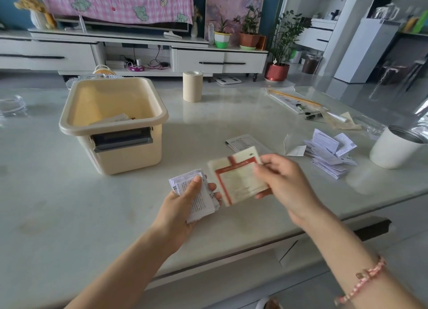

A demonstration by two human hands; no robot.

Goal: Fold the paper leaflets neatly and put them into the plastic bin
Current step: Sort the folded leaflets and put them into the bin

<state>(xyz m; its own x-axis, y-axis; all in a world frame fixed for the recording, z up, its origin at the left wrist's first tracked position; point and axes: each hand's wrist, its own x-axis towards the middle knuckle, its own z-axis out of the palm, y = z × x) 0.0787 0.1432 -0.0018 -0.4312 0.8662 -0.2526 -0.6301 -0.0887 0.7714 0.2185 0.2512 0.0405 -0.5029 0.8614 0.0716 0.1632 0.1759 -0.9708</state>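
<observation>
My left hand (183, 204) grips a small stack of folded white leaflets (201, 197), thumb pressed on top. Just to its right, my right hand (282, 181) pinches a cream leaflet with red borders (236, 179) by its right edge, held above the table. The cream plastic bin (111, 123) stands open at the left, and some folded paper (115, 119) lies inside it. A loose pile of white leaflets (328, 153) lies at the right of the table. One more printed leaflet (243, 143) lies flat behind my right hand.
A beige roll (192, 86) stands behind the bin. A white metal cup (393, 146) sits at the far right, with pens and plastic wrapping (308, 107) behind it. A clear glass jar (12, 106) stands at the far left. The table's front edge (231, 257) runs below my forearms.
</observation>
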